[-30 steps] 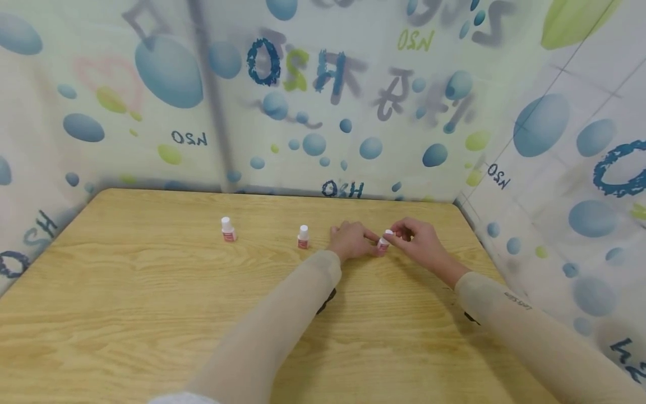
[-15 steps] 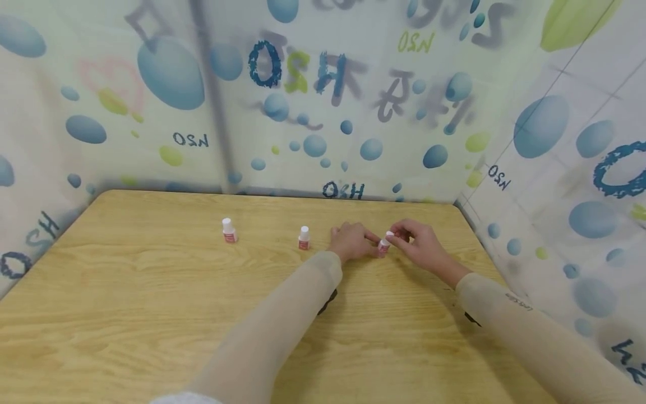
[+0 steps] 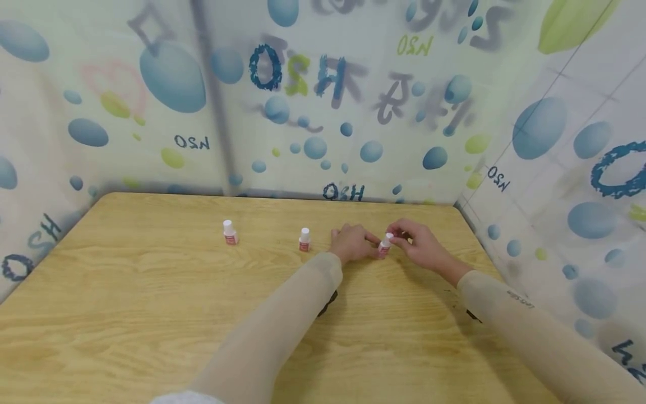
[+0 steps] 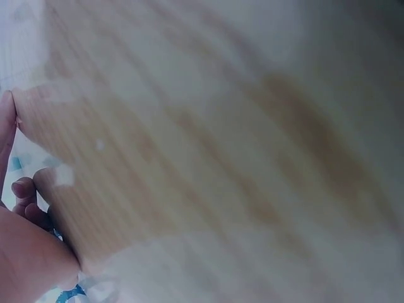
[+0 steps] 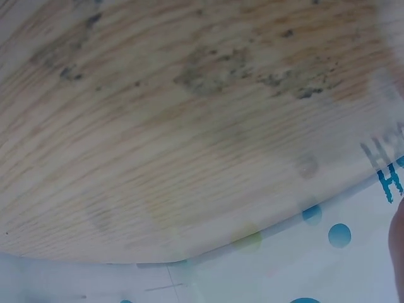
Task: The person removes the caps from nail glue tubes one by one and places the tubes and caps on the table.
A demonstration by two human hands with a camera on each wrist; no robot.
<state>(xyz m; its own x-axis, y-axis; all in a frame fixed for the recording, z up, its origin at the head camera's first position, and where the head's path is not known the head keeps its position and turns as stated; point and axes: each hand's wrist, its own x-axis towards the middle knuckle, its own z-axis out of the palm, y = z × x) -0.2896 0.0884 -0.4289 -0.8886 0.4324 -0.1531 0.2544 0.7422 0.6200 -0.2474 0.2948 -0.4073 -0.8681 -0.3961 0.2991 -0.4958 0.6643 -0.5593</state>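
A small white bottle with a red label stands slightly tilted between both hands in the head view. My left hand lies low on the table and pinches the bottle's lower part between thumb and finger. The fingers of my right hand pinch its white cap from the right. The cap sits on the bottle's neck. In the left wrist view only part of the left hand shows at the left edge; the right wrist view catches just a sliver of the right hand. Neither wrist view shows the bottle.
Two matching bottles with white caps stand upright to the left: one bottle near the left hand, another bottle farther left. The wooden table ends at a patterned wall covering behind and to the right.
Both hands stay at the same bottle. The right fingers shift slightly about the cap. The whole head view drifts down a little.
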